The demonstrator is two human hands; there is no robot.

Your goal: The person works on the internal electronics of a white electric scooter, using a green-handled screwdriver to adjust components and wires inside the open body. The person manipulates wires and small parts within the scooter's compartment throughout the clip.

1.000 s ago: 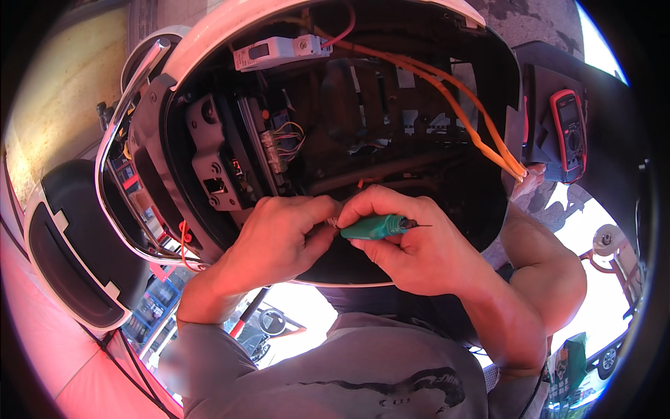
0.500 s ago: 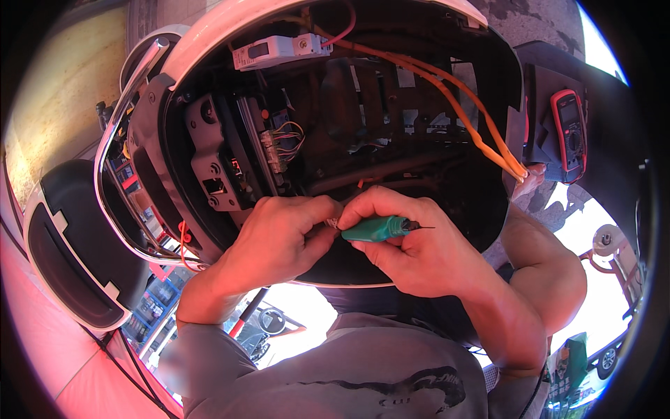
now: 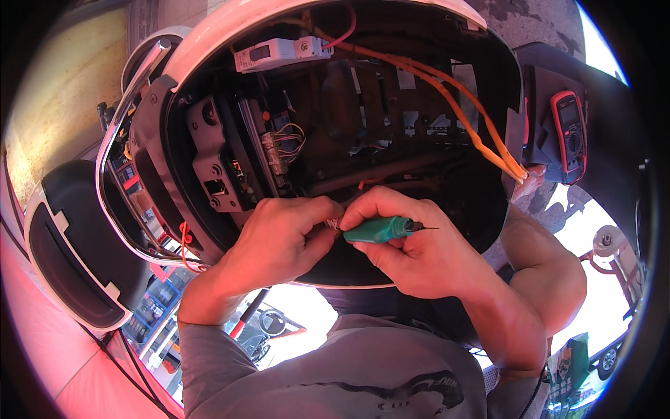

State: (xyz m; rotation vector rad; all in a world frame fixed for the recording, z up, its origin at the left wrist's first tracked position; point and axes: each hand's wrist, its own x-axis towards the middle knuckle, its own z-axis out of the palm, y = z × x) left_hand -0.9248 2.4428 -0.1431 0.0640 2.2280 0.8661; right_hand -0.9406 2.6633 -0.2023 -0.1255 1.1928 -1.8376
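Observation:
My left hand [image 3: 272, 230] is closed, thumb and forefinger pinching a small silvery piece [image 3: 333, 223] that is mostly hidden by the fingertips. My right hand [image 3: 440, 251] grips a green bottle-shaped thing [image 3: 377, 229], whose ribbed neck and thin dark spike point to the right, away from the left hand. Its other end lies close by the silvery piece; whether they touch I cannot tell. Both hands meet at the near edge of an open black vehicle compartment [image 3: 412, 167]. Inside it, a white connector with thin wires [image 3: 272, 150] sits left of centre.
A white breaker-like module [image 3: 283, 54] hangs at the compartment's far side. Two orange cables [image 3: 457, 105] run from there to the right rim. A red and black multimeter [image 3: 570, 136] lies on a dark surface at right. The vehicle's black backrest [image 3: 87, 244] is at left.
Hardly anything differs. Both hands keep the same grip, and the green thing has shifted very slightly to the right.

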